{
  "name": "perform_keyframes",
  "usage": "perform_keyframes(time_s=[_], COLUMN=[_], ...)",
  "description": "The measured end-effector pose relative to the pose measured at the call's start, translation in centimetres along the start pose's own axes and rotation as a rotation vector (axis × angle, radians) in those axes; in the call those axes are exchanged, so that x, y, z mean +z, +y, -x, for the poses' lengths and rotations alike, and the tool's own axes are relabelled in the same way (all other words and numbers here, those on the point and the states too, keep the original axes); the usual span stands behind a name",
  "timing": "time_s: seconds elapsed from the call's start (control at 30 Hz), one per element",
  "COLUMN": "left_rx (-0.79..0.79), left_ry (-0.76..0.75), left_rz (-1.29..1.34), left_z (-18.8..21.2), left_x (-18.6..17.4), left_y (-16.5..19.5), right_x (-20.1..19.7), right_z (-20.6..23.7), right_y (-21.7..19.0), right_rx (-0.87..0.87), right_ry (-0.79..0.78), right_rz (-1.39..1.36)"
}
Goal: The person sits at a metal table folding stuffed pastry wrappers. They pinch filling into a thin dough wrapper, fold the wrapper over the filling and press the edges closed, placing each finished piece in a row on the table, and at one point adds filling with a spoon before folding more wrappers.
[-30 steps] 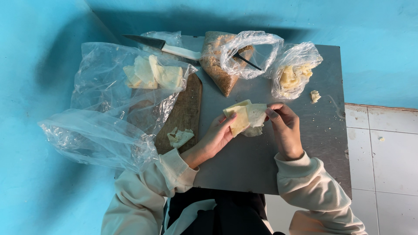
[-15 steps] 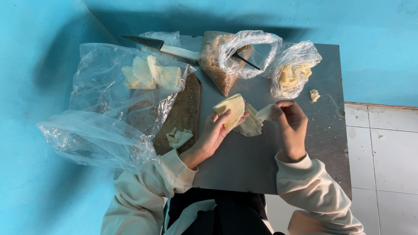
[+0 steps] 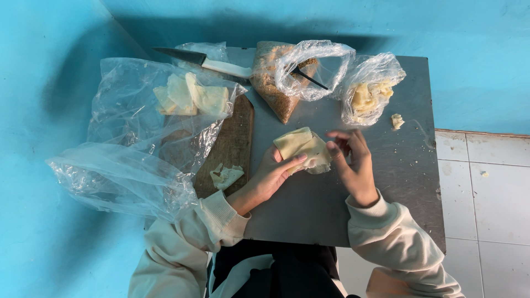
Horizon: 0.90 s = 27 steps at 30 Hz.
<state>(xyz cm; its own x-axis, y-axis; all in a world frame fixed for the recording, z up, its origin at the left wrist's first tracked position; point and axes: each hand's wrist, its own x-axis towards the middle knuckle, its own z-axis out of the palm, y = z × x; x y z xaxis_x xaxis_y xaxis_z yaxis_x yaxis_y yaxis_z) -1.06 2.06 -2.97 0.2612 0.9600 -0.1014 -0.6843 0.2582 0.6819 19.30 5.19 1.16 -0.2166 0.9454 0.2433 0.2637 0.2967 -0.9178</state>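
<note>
- Left hand (image 3: 273, 174) holds a pale yellow wrapper (image 3: 301, 146) at desk (image 3: 386, 182) centre; thumb pressed on top, fingers curled under it.
- Right hand (image 3: 353, 165) at the wrapper's 3 o'clock edge; fingertips pinch that edge, other fingers loosely spread.
- Clear bag of brown crumbs (image 3: 276, 83) at 12 o'clock, neck open, dark stick poking out.
- Small clear bag with yellow lumps (image 3: 367, 94) at 1 o'clock; contents hard to make out.
- Big crumpled clear bag (image 3: 143, 138) at 9–10 o'clock, wrapper stack (image 3: 190, 96) on it; covers much of the brown board (image 3: 232, 143).
- Knife (image 3: 204, 59) at 11 o'clock, blade partly under plastic.
- Scrap (image 3: 226, 175) on the board, crumb (image 3: 396, 120) at 2 o'clock.
- Torso cut off at the bottom.
</note>
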Motion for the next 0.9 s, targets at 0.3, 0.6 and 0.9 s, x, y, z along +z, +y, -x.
perform_keyframes(time_s=[0.3, 0.6, 0.9], left_rx=[0.183, 0.225, 0.228], left_ry=[0.187, 0.233, 0.219], left_rz=[-0.433, -0.627, -0.798], left_z=[-0.2, 1.2, 1.3], left_x=[-1.2, 0.3, 1.2], left_y=[-1.2, 0.3, 0.8], right_x=[-0.6, -0.2, 0.1], right_z=[-0.4, -0.3, -0.5], right_y=[1.6, -1.2, -1.2], right_rx=[0.277, 0.472, 0.398], right_ry=[-0.230, -0.283, -0.292], right_rz=[-0.146, 0.234, 0.497])
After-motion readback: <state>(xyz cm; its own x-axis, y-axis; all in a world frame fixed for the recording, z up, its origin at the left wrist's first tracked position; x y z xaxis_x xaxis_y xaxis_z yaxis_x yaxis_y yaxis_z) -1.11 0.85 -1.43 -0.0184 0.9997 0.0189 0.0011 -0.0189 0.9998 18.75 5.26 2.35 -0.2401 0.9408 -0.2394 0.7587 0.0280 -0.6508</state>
